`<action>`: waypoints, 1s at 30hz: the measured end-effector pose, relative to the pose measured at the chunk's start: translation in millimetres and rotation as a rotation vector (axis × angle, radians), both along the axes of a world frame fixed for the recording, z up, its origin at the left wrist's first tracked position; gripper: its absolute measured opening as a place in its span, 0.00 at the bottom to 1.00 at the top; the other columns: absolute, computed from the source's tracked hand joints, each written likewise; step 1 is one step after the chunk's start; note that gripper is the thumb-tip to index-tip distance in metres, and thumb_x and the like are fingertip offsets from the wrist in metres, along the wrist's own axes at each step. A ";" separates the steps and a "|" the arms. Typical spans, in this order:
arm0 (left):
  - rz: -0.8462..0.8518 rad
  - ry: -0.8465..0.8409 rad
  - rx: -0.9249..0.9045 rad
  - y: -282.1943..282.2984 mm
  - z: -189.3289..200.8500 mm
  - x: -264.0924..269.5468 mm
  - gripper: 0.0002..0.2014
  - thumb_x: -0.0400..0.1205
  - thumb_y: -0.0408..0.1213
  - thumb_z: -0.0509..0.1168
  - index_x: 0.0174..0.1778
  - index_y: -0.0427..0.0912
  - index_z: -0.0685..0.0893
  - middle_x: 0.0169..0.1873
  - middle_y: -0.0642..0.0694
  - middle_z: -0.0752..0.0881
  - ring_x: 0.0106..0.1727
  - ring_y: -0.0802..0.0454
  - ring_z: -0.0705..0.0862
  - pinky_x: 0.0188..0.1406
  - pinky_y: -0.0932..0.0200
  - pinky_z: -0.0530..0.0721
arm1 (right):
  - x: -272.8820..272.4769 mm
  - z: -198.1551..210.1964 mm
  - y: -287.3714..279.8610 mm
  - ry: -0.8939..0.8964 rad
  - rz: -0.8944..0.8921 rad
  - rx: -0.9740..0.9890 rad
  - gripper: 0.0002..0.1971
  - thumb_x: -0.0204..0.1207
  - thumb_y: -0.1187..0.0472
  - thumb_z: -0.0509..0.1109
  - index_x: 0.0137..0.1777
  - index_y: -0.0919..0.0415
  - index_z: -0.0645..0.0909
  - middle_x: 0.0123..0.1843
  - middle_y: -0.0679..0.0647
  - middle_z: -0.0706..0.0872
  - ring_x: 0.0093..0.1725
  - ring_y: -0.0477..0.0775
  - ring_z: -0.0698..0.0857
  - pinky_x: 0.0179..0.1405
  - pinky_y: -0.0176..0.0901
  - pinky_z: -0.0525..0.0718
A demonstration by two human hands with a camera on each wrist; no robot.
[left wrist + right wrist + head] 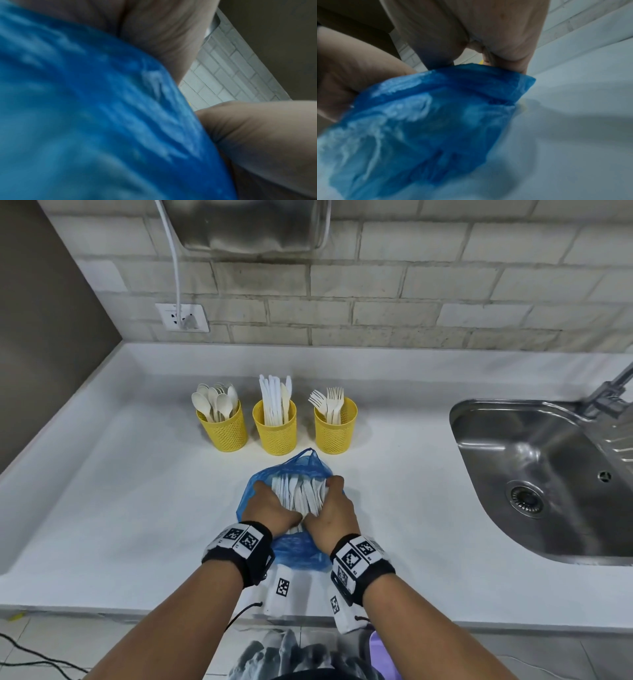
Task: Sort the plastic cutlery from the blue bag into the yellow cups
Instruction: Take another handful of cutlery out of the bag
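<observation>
1. Three cups [276, 428] toward the counter's [102, 508] back edge already hold spoons, knives and forks.
2. Both hands, left [270, 506] and right [330, 508], grasp the cutlery bundle [298, 494] in the bag [294, 549] near the front edge.
3. That bundle remains unsorted.

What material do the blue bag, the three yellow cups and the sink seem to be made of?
Blue bag: thin plastic film, translucent and crinkled; the white cutlery shows through it. Yellow cups: probably plastic or painted metal, matte, walls perforated with small holes; the look leaves it open. Sink: apparently stainless steel, with a grey brushed shine and bright reflections.
</observation>
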State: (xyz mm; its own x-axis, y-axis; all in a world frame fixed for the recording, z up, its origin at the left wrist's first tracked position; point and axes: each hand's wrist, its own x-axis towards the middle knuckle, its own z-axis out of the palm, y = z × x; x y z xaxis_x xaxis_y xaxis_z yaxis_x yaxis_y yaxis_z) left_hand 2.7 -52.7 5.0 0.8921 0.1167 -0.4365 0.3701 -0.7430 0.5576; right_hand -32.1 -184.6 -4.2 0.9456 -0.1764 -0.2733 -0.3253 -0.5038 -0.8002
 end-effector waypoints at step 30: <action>0.140 0.150 -0.443 0.4 10.0 5.4 0.16 0.60 0.37 0.71 0.40 0.32 0.87 0.28 0.39 0.87 0.34 0.43 0.84 0.40 0.51 0.83 | 28.5 -24.1 -11.7 0.168 -0.104 0.396 0.25 0.50 0.54 0.81 0.51 0.57 0.91 0.47 0.53 0.95 0.49 0.58 0.94 0.57 0.63 0.91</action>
State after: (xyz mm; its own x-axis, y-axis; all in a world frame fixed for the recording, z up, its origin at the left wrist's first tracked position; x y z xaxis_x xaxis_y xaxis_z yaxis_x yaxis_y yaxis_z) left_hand 8.0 -52.3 15.0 0.8047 0.0049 -0.5937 0.5499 -0.3832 0.7421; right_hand -3.7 -196.4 -28.3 0.8648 -0.1189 -0.4878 -0.5005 -0.1269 -0.8564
